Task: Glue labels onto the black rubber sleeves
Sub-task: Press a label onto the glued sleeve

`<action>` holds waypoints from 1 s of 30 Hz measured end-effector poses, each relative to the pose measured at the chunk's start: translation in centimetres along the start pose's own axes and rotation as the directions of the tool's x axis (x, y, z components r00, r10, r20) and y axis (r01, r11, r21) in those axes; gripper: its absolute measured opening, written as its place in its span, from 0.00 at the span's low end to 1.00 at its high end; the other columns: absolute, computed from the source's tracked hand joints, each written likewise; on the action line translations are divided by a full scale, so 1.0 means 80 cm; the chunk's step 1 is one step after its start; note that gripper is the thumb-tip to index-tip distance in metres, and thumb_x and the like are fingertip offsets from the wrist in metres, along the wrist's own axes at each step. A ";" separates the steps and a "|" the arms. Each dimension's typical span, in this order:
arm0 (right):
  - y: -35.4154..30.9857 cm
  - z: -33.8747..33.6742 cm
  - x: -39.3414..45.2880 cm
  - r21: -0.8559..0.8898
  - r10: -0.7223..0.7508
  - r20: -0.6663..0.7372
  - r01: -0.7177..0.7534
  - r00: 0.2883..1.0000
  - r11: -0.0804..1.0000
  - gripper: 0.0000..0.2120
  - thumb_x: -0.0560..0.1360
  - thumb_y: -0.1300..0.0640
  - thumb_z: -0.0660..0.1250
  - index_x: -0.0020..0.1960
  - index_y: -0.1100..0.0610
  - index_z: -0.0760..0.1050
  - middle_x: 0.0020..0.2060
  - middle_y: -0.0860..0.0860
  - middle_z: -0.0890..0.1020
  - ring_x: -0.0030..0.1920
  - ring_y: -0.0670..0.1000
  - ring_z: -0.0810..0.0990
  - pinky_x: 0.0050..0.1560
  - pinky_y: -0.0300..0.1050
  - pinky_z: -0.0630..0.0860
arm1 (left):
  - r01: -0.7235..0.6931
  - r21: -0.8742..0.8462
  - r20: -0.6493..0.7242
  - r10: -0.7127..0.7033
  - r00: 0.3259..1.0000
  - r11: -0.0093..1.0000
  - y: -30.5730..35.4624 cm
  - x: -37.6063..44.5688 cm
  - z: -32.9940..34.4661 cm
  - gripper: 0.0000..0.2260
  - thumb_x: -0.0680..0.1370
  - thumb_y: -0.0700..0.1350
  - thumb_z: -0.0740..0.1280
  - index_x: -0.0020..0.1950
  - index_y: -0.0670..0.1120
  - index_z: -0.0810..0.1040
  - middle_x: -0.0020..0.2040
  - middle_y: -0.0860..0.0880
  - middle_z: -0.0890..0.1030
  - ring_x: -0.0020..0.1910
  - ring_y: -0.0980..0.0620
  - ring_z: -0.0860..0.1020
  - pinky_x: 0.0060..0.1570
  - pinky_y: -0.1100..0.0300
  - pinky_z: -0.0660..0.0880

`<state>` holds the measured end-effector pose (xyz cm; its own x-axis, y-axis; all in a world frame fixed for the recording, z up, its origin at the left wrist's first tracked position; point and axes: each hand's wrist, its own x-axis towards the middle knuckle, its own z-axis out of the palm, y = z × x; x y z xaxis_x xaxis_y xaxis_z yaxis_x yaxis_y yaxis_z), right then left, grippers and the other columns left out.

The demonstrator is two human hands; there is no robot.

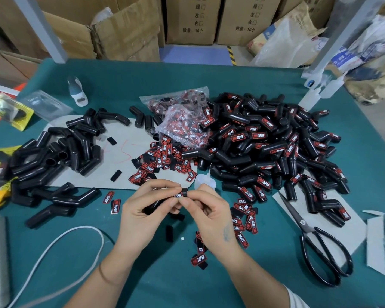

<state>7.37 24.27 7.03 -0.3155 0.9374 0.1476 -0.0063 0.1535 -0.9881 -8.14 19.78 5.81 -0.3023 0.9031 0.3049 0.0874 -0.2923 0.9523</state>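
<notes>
Fingers of both hands are curled around one black rubber sleeve, held above the green tabletop: the left hand grips its body, the right hand pinches its end. Labelled sleeves are piled right, unlabelled sleeves left, with scissors and loose labels nearby.

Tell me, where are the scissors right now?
The scissors lie on the green table at the person's right, beside the big pile of labelled sleeves.
</notes>
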 end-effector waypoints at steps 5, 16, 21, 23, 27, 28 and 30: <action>0.001 -0.002 0.000 0.020 -0.029 0.023 0.028 0.999 0.999 0.04 0.78 0.66 0.72 0.48 0.63 0.86 0.37 0.37 0.77 0.37 0.39 0.73 0.43 0.28 0.69 | -0.050 0.047 0.010 0.049 0.999 0.998 -0.001 0.001 0.000 0.11 0.77 0.38 0.72 0.57 0.46 0.87 0.56 0.52 0.84 0.40 0.49 0.85 0.45 0.62 0.83; 0.003 -0.004 -0.002 -0.074 -0.125 0.004 0.125 0.992 0.989 0.05 0.78 0.70 0.70 0.47 0.67 0.85 0.40 0.39 0.77 0.39 0.36 0.79 0.43 0.26 0.71 | -0.019 0.004 0.009 0.019 1.000 1.000 0.001 0.001 0.001 0.11 0.78 0.41 0.74 0.56 0.54 0.89 0.55 0.52 0.84 0.39 0.49 0.85 0.44 0.61 0.83; 0.003 -0.002 -0.004 -0.068 -0.123 -0.013 0.122 0.992 0.990 0.05 0.78 0.68 0.70 0.47 0.68 0.84 0.39 0.46 0.76 0.39 0.38 0.77 0.42 0.28 0.70 | -0.068 0.021 0.019 0.067 0.998 0.998 0.000 0.000 0.002 0.12 0.78 0.41 0.72 0.57 0.54 0.88 0.56 0.51 0.84 0.41 0.49 0.85 0.44 0.60 0.83; 0.003 -0.001 -0.005 -0.069 -0.116 -0.016 0.115 0.993 0.991 0.05 0.78 0.68 0.71 0.47 0.68 0.84 0.39 0.44 0.76 0.38 0.38 0.77 0.42 0.28 0.69 | -0.077 0.021 0.020 0.076 0.997 0.997 0.000 0.000 0.002 0.12 0.78 0.40 0.72 0.58 0.55 0.88 0.56 0.51 0.84 0.41 0.48 0.85 0.44 0.60 0.83; 0.004 -0.001 -0.005 -0.083 -0.130 -0.022 0.128 0.991 0.988 0.05 0.79 0.66 0.70 0.47 0.66 0.85 0.39 0.39 0.76 0.37 0.38 0.75 0.41 0.27 0.68 | -0.092 0.023 0.025 0.091 0.996 0.995 -0.001 -0.001 0.003 0.13 0.79 0.40 0.72 0.58 0.55 0.88 0.56 0.51 0.83 0.41 0.48 0.85 0.44 0.60 0.83; 0.005 -0.001 -0.005 -0.085 -0.128 -0.022 0.125 0.992 0.988 0.06 0.79 0.65 0.70 0.47 0.66 0.85 0.39 0.37 0.75 0.37 0.38 0.75 0.41 0.27 0.68 | -0.097 0.026 0.025 0.097 0.995 0.995 -0.001 -0.001 0.002 0.13 0.79 0.40 0.72 0.58 0.55 0.88 0.56 0.51 0.83 0.42 0.48 0.85 0.44 0.59 0.84; 0.006 0.000 -0.004 -0.085 -0.116 -0.027 0.113 0.993 0.990 0.06 0.79 0.64 0.70 0.47 0.64 0.85 0.39 0.36 0.75 0.36 0.38 0.73 0.40 0.27 0.67 | -0.110 0.037 0.026 0.109 0.994 0.993 -0.002 -0.001 0.002 0.12 0.79 0.40 0.72 0.58 0.53 0.88 0.57 0.50 0.83 0.42 0.47 0.85 0.44 0.59 0.84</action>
<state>7.49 24.05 6.51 -0.2870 0.9214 0.2619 0.0384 0.2843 -0.9580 -7.96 19.83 5.61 -0.2660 0.8740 0.4067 0.1546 -0.3777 0.9129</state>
